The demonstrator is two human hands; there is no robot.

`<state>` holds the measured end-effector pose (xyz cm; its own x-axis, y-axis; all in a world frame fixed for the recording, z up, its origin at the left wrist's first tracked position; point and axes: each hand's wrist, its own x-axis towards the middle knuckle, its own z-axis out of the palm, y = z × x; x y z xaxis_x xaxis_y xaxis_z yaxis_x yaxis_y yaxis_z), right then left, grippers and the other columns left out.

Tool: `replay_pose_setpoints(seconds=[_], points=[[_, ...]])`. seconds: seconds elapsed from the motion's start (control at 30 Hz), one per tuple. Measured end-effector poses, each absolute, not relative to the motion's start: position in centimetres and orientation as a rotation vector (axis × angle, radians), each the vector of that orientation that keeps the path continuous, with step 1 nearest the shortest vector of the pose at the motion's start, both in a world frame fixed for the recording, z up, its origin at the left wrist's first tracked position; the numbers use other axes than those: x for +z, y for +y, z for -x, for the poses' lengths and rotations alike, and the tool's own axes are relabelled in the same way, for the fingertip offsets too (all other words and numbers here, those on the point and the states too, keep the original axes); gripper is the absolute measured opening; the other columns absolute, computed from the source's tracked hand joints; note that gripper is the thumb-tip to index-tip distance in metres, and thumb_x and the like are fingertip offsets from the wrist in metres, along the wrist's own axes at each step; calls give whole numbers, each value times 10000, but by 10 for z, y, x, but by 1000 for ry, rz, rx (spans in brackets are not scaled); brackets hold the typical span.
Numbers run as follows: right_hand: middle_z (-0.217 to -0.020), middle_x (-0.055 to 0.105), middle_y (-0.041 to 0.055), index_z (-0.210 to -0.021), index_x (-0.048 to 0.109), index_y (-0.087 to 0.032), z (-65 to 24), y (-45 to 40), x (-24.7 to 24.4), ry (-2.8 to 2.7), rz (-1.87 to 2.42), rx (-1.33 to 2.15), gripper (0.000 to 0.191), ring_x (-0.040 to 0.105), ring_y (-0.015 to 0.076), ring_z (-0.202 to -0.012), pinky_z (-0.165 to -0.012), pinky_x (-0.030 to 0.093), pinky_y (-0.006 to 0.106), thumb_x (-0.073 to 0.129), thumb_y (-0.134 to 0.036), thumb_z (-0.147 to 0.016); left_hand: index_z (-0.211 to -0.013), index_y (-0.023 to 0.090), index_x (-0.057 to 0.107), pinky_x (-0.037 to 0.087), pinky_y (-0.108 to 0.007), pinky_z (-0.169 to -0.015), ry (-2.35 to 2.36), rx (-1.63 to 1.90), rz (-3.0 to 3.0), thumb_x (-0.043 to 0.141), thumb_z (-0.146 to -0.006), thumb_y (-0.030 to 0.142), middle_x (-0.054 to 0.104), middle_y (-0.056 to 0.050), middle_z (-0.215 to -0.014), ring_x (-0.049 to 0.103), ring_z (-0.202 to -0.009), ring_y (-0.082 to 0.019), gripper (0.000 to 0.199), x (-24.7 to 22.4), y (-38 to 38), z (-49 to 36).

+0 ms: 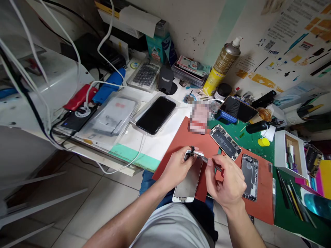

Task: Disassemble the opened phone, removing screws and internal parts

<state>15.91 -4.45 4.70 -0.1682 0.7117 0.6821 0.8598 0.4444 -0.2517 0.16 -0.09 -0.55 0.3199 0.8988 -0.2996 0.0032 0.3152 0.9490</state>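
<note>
A white-framed phone screen [186,186], its back side up, lies at the mat's front edge, nearest my body. My left hand [178,165] is closed at its top end, pinching a small dark phone part [190,154]. Between the fingers of my right hand [227,179] is a slim screwdriver with a knurled grey shaft [204,158]. Its tip meets the dark part near my left fingertips; the exact contact is too small to make out. Right of my hands, an opened phone body with a battery [226,142] and a bare phone housing [249,177] rest on the mat.
The reddish-brown mat [266,203] covers part of a green work surface. A black-screened phone [156,114] lies to the left with a white cable [129,162]. Tweezers and slim tools [294,199] lie at right, near a white box [279,148]. A spray can [223,63] stands behind.
</note>
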Motion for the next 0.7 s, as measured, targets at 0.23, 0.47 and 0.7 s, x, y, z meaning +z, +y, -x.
replay_pose_setpoints(seconds=[0.23, 0.47, 0.7], points=[[-844, 738, 21, -1264, 592, -195, -158, -46, 48, -1918, 1370, -266, 344, 652, 148, -588, -559, 532, 293, 676, -105, -942, -1107, 234, 749, 518, -369, -1046, 1061, 780, -1075, 661, -916, 326, 783, -56, -1238, 713, -1181, -262, 228, -5, -1, -1], [-812, 707, 14, -1242, 604, -175, -157, -47, 50, -1919, 1395, -271, 317, 640, 142, -596, -564, 524, 288, 689, -119, -942, -1165, 230, 740, 510, -366, -1057, 1052, 797, -1069, 650, -937, 338, 781, -58, -1246, 710, -1189, -254, 268, -9, -2, -1], [-777, 681, 3, -1200, 608, -179, -155, -47, 52, -1927, 1406, -275, 259, 598, 129, -565, -565, 509, 281, 687, -135, -957, -1192, 220, 729, 520, -376, -1056, 1031, 802, -1052, 652, -933, 334, 793, -68, -1209, 720, -1176, -256, 293, -9, -2, -2]])
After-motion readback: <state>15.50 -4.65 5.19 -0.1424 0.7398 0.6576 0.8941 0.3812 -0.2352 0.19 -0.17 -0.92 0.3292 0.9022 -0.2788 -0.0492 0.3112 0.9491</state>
